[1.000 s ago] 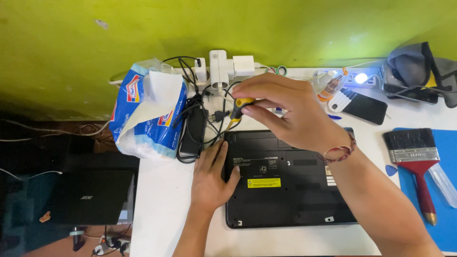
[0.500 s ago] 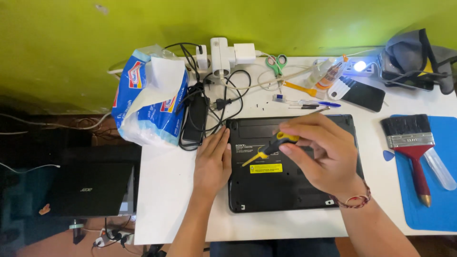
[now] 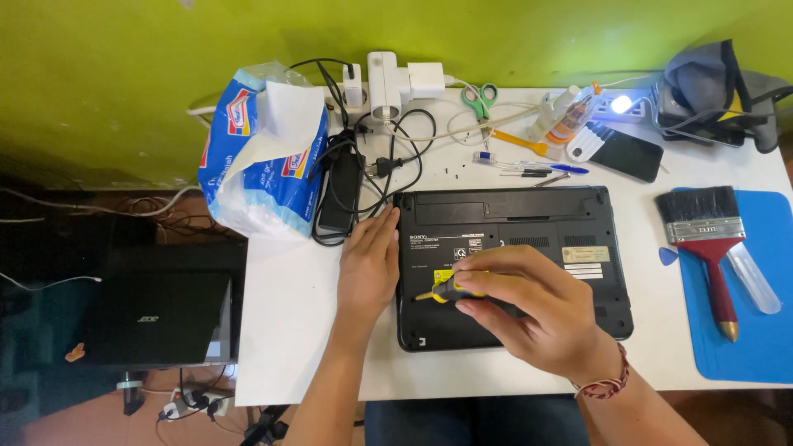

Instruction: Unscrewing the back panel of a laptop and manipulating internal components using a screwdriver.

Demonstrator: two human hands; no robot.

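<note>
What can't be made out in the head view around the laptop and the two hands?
- Screwdriver tip: too small to tell whether it touches the laptop.
- Screwdriver handle: mostly hidden inside the right hand.
- Laptop's left edge: covered by the left hand.
- Laptop's lower middle: hidden under the right hand.
- Small dark bits on the table: too small to identify.

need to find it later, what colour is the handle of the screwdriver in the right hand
Yellow with black, on the screwdriver gripped by the right hand; head view.

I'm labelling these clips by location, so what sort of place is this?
Probably a small electronics repair bench: an upturned laptop, a screwdriver in the right hand, and a paintbrush on a blue mat.
</note>
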